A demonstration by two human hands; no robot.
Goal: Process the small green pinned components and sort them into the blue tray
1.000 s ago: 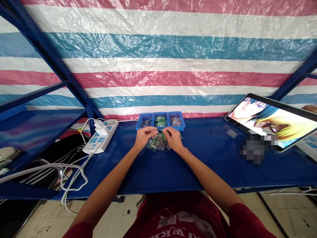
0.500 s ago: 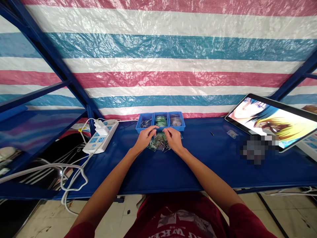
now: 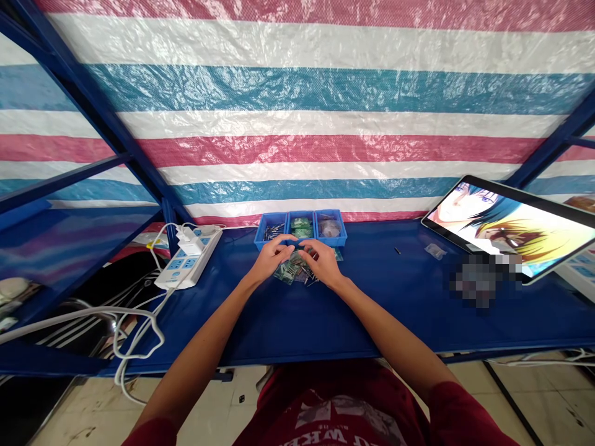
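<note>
Thin, silvery, metallic-looking pieces [image 3: 304, 272] and greenish clear plastic packets [image 3: 284, 274] lie heaped on our blue surface [image 3: 297, 322]. We judge the pieces light, stiff, best pinched mid-length. Around the heap, our left hand [image 3: 269, 259] and right hand [image 3: 324, 264] curl; whether they grip anything, we cannot tell. Beyond stand three open blue plastic bins [image 3: 332, 241].

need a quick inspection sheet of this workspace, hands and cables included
Surface: glossy blue tabletop
Work items: pile of small parts and green packets; three blue bins behind it
Clutter: small dark piece, clear packet and lit screen on the right
Hands: left hand and right hand close together over the pile; can't tell whether either holds anything
Cables: white cables looping at the left, near a power strip
Surroundings: striped sheet behind, blue metal frame at both sides
</note>
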